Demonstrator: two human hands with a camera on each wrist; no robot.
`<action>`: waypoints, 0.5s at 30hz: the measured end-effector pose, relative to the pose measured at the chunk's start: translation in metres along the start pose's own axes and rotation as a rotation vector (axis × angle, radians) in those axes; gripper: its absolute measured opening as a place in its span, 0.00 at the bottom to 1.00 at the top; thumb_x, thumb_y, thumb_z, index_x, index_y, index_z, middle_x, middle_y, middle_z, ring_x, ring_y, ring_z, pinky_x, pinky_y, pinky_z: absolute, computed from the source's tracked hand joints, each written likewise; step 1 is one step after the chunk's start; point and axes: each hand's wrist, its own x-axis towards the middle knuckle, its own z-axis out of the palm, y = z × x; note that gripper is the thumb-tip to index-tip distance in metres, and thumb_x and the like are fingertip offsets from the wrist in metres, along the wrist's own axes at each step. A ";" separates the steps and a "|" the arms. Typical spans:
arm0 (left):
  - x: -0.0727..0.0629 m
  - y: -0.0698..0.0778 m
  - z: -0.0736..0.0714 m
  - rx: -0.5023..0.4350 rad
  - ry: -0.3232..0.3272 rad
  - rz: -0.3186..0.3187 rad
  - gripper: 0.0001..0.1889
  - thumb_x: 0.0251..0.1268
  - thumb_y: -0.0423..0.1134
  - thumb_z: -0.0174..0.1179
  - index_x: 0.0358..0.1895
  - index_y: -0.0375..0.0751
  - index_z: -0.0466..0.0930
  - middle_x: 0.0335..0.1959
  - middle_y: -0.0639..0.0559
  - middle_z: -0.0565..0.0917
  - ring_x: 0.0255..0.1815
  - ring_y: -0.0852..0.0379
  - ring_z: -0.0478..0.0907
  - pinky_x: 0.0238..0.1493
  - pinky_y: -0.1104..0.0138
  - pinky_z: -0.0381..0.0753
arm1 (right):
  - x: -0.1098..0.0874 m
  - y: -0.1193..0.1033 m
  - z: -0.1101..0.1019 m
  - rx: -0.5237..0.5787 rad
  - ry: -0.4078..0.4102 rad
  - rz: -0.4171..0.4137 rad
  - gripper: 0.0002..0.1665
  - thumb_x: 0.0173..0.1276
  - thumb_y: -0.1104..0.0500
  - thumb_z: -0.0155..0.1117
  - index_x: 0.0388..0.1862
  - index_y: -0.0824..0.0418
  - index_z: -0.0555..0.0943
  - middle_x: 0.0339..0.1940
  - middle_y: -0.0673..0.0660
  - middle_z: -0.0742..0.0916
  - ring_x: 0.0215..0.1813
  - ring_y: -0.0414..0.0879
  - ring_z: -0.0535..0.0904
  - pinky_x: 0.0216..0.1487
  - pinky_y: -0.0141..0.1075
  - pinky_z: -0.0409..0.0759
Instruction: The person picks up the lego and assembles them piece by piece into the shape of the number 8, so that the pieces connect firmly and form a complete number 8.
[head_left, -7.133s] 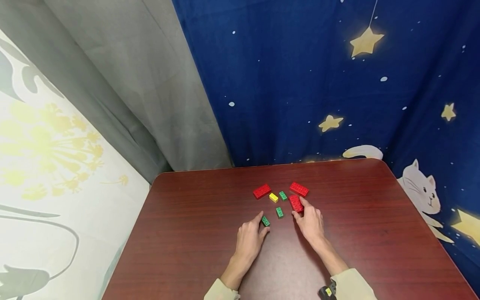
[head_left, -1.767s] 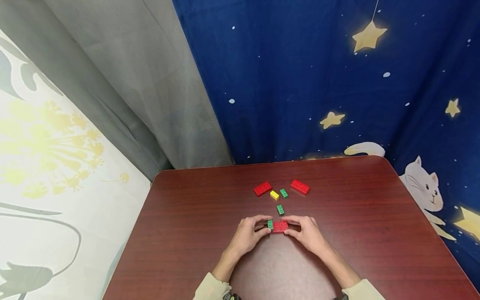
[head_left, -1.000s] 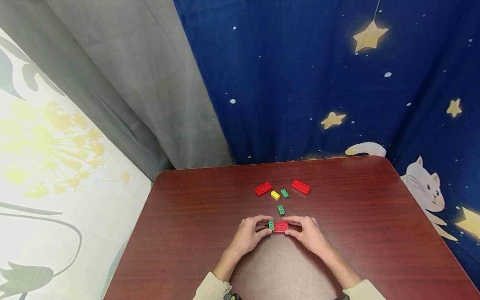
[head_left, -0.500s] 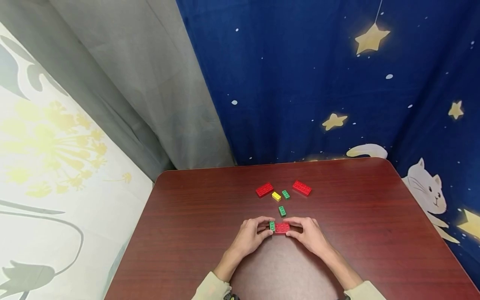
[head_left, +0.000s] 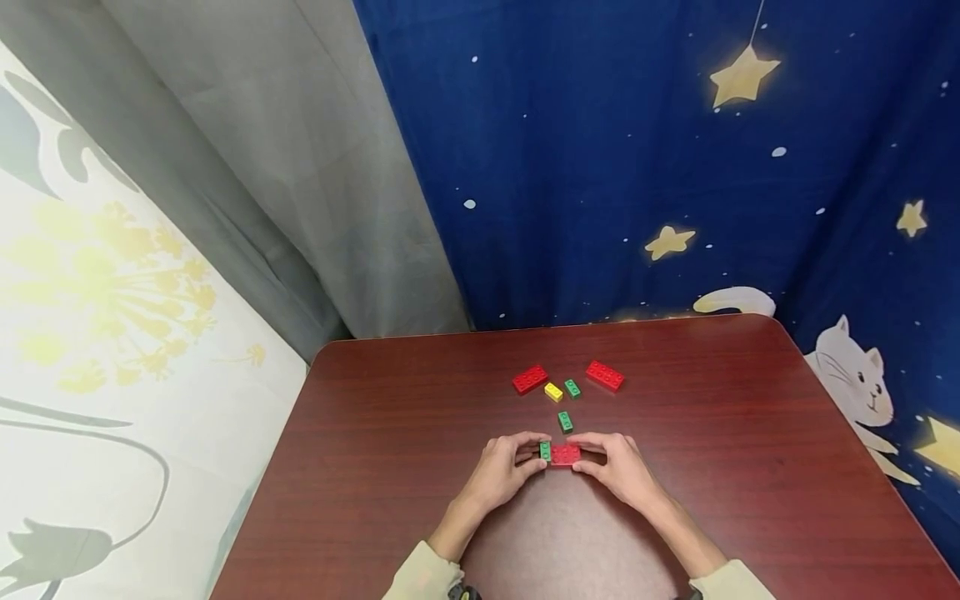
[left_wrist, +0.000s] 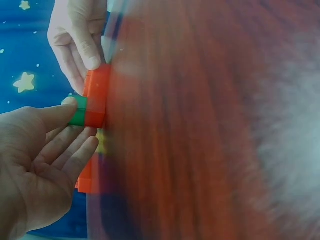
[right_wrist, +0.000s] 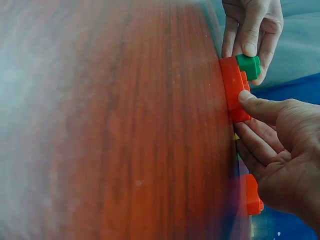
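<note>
In front of me on the table, a small green building brick [head_left: 545, 451] sits on top of the left end of a larger red building brick [head_left: 566, 455]. My left hand [head_left: 498, 470] pinches the green brick between thumb and fingers. The thumb shows on its near side in the left wrist view, where the green brick [left_wrist: 78, 111] rests on the red one [left_wrist: 98, 95]. At the other end, my right hand [head_left: 618, 470] grips the red brick, thumb on the near side and fingers on the far side.
Just beyond the hands lies a second green brick [head_left: 566, 422]. Farther back are a yellow brick [head_left: 553, 392], another green brick [head_left: 572, 389] and two red bricks, one at left [head_left: 530, 379] and one at right [head_left: 605, 376]. Curtains hang behind the table's far edge.
Since the oldest frame, both hands have come together; the red brick was brought in from the right, and the green one now sits on it. In the last second almost nothing moved.
</note>
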 end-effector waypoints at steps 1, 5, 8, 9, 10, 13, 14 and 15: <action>0.000 0.000 -0.001 -0.002 -0.003 -0.004 0.19 0.69 0.31 0.72 0.61 0.38 0.86 0.55 0.48 0.89 0.55 0.59 0.87 0.54 0.70 0.86 | 0.000 0.000 0.000 0.010 -0.002 -0.003 0.24 0.58 0.64 0.85 0.54 0.60 0.91 0.49 0.53 0.93 0.53 0.49 0.90 0.53 0.44 0.88; 0.001 0.000 -0.003 0.007 -0.008 -0.023 0.19 0.68 0.32 0.73 0.61 0.39 0.87 0.56 0.50 0.89 0.54 0.59 0.87 0.53 0.71 0.85 | 0.000 0.002 0.001 0.065 -0.020 -0.018 0.24 0.59 0.65 0.84 0.55 0.63 0.90 0.50 0.57 0.93 0.53 0.51 0.91 0.52 0.45 0.88; 0.001 0.000 -0.003 0.028 -0.016 -0.027 0.19 0.69 0.33 0.73 0.61 0.40 0.87 0.56 0.51 0.89 0.55 0.60 0.87 0.54 0.72 0.84 | 0.000 0.004 0.000 0.097 -0.023 -0.021 0.24 0.59 0.66 0.84 0.56 0.64 0.90 0.51 0.59 0.92 0.53 0.52 0.91 0.52 0.44 0.89; 0.001 0.001 -0.002 0.036 -0.018 -0.026 0.18 0.70 0.33 0.73 0.61 0.41 0.86 0.56 0.51 0.89 0.56 0.60 0.87 0.55 0.72 0.84 | 0.000 0.004 0.000 0.100 -0.020 -0.021 0.24 0.59 0.66 0.84 0.55 0.65 0.90 0.51 0.59 0.92 0.52 0.53 0.91 0.51 0.44 0.89; 0.001 0.001 -0.002 0.046 -0.019 -0.021 0.18 0.70 0.34 0.73 0.62 0.41 0.86 0.56 0.51 0.89 0.56 0.61 0.87 0.55 0.72 0.84 | 0.000 0.005 0.000 0.102 -0.018 -0.022 0.24 0.58 0.66 0.84 0.55 0.65 0.90 0.51 0.59 0.92 0.52 0.53 0.91 0.51 0.44 0.89; 0.001 0.001 -0.001 0.060 -0.022 -0.009 0.19 0.70 0.34 0.72 0.62 0.41 0.86 0.56 0.51 0.89 0.57 0.60 0.86 0.56 0.71 0.84 | -0.001 0.006 -0.001 0.099 -0.019 -0.025 0.24 0.59 0.66 0.84 0.55 0.65 0.90 0.51 0.59 0.92 0.53 0.53 0.91 0.51 0.43 0.89; 0.001 0.001 -0.001 0.061 -0.022 -0.005 0.19 0.70 0.34 0.73 0.62 0.41 0.86 0.56 0.51 0.89 0.57 0.60 0.86 0.57 0.70 0.84 | -0.001 0.007 -0.001 0.098 -0.021 -0.025 0.24 0.59 0.66 0.84 0.56 0.64 0.90 0.51 0.59 0.92 0.53 0.53 0.91 0.51 0.43 0.89; 0.001 0.002 -0.001 0.061 -0.024 -0.002 0.19 0.70 0.33 0.73 0.62 0.41 0.86 0.56 0.51 0.89 0.57 0.60 0.86 0.57 0.70 0.84 | -0.001 0.007 -0.001 0.098 -0.022 -0.025 0.24 0.59 0.66 0.84 0.56 0.64 0.90 0.52 0.59 0.92 0.53 0.53 0.91 0.52 0.43 0.89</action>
